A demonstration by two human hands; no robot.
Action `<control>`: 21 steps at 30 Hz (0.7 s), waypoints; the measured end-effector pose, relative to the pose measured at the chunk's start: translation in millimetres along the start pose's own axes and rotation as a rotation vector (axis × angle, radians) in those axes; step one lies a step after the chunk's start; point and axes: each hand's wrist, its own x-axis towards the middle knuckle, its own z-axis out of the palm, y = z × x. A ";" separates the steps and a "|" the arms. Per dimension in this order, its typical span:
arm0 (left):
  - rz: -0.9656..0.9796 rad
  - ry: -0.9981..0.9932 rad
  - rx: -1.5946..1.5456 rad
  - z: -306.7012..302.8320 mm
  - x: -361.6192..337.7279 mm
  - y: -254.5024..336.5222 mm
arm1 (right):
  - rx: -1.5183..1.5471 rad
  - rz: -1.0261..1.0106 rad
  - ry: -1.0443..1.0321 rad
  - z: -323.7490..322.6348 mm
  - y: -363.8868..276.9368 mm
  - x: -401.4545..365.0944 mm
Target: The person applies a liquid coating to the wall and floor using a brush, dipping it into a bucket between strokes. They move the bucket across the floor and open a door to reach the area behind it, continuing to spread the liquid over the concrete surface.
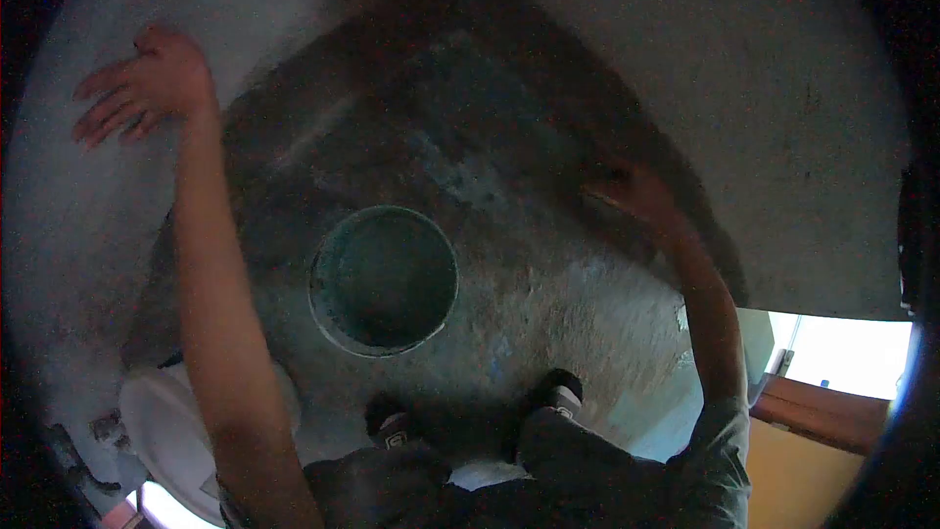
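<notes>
My left hand (155, 86) is raised at the upper left, fingers spread, with nothing in it; it is in front of the pale wall. Over on the right, my right hand (632, 191) reaches out over the dark area where floor and wall meet. Its fingers look stretched out and I see nothing held, though the dim light blurs them. Between my arms a round bucket (333, 328) stands on the floor, seen from above. Its inside is dark, and what it contains is hard to make out. Neither hand touches it.
The floor (529, 304) is rough and stained, ending in a corner between walls (783, 137). A white rounded object (162, 421) sits at lower left, partly behind my left arm. My feet (563, 392) stand below the bucket. A bright opening (842, 353) and brown ledge (822, 411) are at right.
</notes>
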 end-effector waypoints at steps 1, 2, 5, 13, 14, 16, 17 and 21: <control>-0.016 0.024 0.034 8.6 4.3 -1.6 | -0.026 0.029 0.025 1.3 2.6 -1.7; -0.011 0.025 0.050 13.2 6.6 -6.6 | -0.051 0.058 0.049 2.7 5.3 -3.5; -0.011 0.014 0.055 18.1 10.7 -12.8 | -0.190 0.165 0.112 11.0 59.5 4.9; 0.033 -0.047 0.053 -10.7 -4.0 -20.6 | -0.119 0.094 0.174 5.2 65.4 14.7; 0.034 -0.061 0.040 -14.3 -11.1 -19.6 | -0.118 0.096 0.173 8.3 74.6 19.3; 0.044 -0.092 0.023 -24.5 -26.1 -11.3 | -0.185 0.093 0.186 21.3 117.6 36.7; 0.041 -0.093 0.045 -29.5 -31.2 -9.0 | -0.222 0.085 0.183 24.7 123.5 40.4; 0.007 -0.084 0.099 -32.2 -36.1 -4.0 | 0.037 0.096 0.284 -2.7 38.3 5.8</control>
